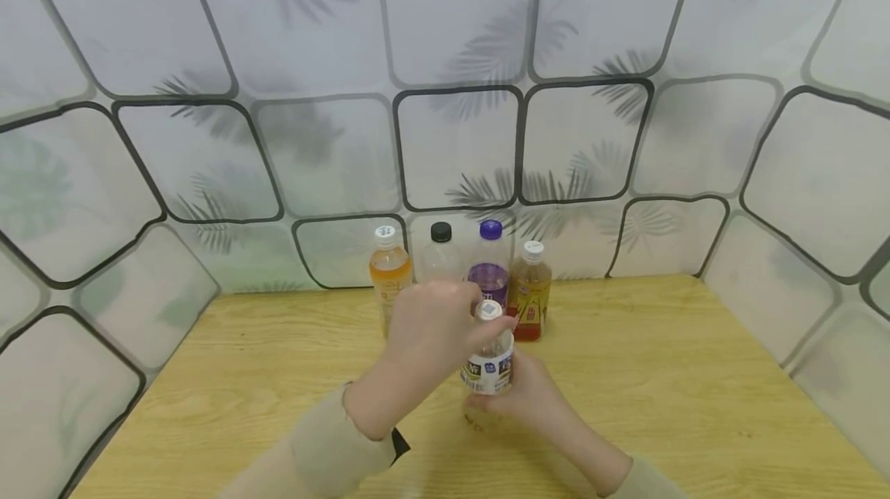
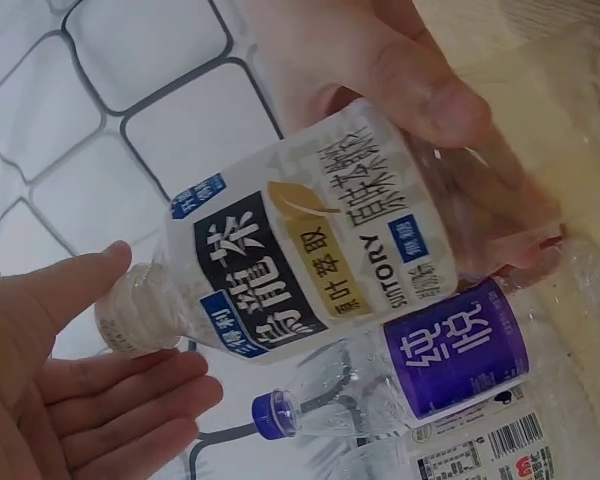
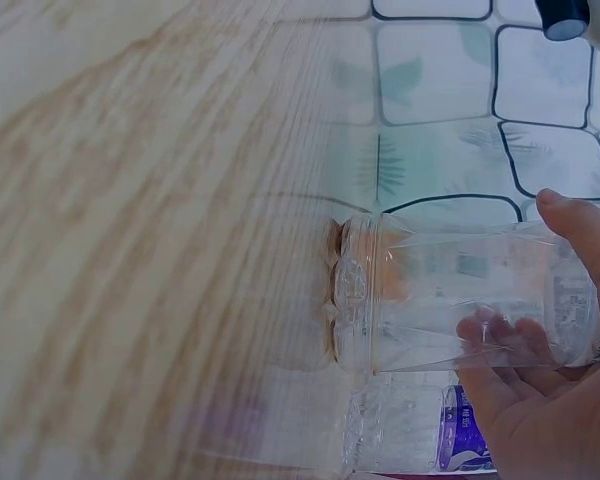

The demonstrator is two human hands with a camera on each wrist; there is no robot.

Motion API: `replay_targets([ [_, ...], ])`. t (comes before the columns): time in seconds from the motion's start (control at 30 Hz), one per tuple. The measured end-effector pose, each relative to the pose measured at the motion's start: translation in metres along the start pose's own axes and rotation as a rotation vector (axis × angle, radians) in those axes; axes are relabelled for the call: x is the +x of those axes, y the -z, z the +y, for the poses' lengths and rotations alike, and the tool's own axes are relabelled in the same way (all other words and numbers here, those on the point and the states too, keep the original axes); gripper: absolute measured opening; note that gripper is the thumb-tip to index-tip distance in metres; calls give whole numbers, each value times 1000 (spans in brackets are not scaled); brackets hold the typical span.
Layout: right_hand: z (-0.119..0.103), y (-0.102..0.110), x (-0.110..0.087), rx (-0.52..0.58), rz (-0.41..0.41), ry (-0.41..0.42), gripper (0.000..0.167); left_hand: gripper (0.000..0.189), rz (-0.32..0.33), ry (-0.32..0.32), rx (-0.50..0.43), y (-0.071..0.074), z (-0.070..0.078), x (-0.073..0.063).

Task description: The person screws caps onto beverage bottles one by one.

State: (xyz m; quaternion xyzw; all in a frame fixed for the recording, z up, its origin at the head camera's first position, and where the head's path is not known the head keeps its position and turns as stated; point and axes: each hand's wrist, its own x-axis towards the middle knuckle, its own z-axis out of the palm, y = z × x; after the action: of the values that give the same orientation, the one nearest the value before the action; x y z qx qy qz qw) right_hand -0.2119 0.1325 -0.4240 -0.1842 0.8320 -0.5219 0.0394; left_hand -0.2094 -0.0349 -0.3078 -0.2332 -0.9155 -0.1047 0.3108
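Note:
A clear plastic bottle (image 1: 489,374) with a white oolong tea label and white cap (image 1: 490,310) stands in front of me. My right hand (image 1: 526,395) grips its lower body from the right, thumb and fingers wrapped around it in the left wrist view. At the top is my left hand (image 1: 433,325), its thumb and fairly straight fingers (image 2: 130,400) on either side of the cap (image 2: 130,330), palm facing it. Through the clear wall of the bottle (image 3: 430,290), right fingertips show in the right wrist view. The base is close to the tabletop.
Behind stand an orange-labelled bottle (image 1: 391,271), a black-capped clear bottle (image 1: 442,258), a purple-labelled bottle (image 1: 490,276) and a yellow-labelled bottle (image 1: 531,294) with reddish liquid. They share a wooden table (image 1: 626,375), backed by a patterned curtain-like wall (image 1: 459,151).

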Motion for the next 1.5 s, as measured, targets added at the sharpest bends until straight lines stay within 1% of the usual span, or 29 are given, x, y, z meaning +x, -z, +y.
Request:
replay_targets([
  [0.1, 1, 0, 0, 5, 11, -8, 69, 36, -88, 13, -116, 1, -3, 3],
  [0.17, 1, 0, 1, 3, 22, -13, 70, 27, -171, 26, -257, 1, -8, 7],
  [0.27, 2, -1, 1, -4, 32, -11, 70, 22, -299, 30, -508, -1, -19, 11],
  [0.33, 3, -1, 1, -3, 30, -5, 71, 22, -374, 0, -662, -5, -28, 13],
  [0.43, 4, -2, 1, -12, 32, 5, 71, 26, -461, -72, -845, -13, -40, 15],
  [0.5, 4, -2, 0, -16, 33, 7, 71, 30, -506, -105, -931, -16, -45, 15],
  [0.53, 4, -3, 0, -19, 33, 6, 70, 32, -520, -103, -959, -17, -45, 15],
  [0.6, 4, -3, 0, -25, 32, 4, 69, 38, -527, -80, -957, -17, -43, 12],
  [0.63, 4, -3, 0, -27, 29, 3, 68, 41, -511, -62, -928, -16, -40, 10],
  [0.67, 4, -3, 0, -31, 27, 3, 67, 43, -485, -27, -884, -15, -36, 8],
  [0.7, 3, -3, 0, -33, 24, 2, 67, 43, -445, 7, -819, -13, -32, 5],
  [0.77, 3, -2, 0, -40, 21, 3, 66, 39, -327, 42, -628, -9, -21, -1],
  [0.83, 4, -2, 0, -42, 19, 7, 65, 35, -184, 34, -387, -7, -10, -7],
  [0.87, 4, -1, -1, -43, 19, 13, 65, 39, -117, 26, -267, -8, -5, -9],
  [0.93, 5, -1, -1, -37, 21, 18, 65, 57, 5, -16, -34, -9, 3, -12],
  [0.97, 5, -1, -2, -34, 23, 21, 65, 64, 46, -31, 48, -11, 7, -12],
  [1.0, 6, -1, -2, -32, 26, 19, 65, 69, 74, -37, 110, -12, 10, -12],
  [1.03, 6, -1, -3, -31, 32, 20, 64, 72, 84, -37, 148, -13, 12, -11],
  [1.1, 6, -1, -3, -26, 39, 11, 64, 73, 71, -25, 180, -14, 15, -8],
  [1.13, 5, -2, -3, -24, 42, 6, 64, 70, 58, -9, 169, -14, 16, -7],
  [1.2, 5, -2, -3, -25, 48, -2, 63, 62, 21, 20, 105, -14, 15, -4],
  [1.27, 5, -2, -1, -25, 49, 0, 65, 54, -35, 50, -20, -13, 11, 0],
  [1.3, 6, -2, 0, -27, 48, 0, 66, 47, -65, 67, -101, -12, 8, 1],
  [1.37, 6, -2, 1, -32, 48, 3, 67, 34, -140, 91, -301, -11, 1, 4],
  [1.43, 6, -2, 2, -35, 41, 6, 68, 24, -234, 125, -512, -11, -9, 6],
  [1.5, 5, -1, 2, -35, 34, 3, 69, 16, -317, 137, -689, -14, -19, 8],
])
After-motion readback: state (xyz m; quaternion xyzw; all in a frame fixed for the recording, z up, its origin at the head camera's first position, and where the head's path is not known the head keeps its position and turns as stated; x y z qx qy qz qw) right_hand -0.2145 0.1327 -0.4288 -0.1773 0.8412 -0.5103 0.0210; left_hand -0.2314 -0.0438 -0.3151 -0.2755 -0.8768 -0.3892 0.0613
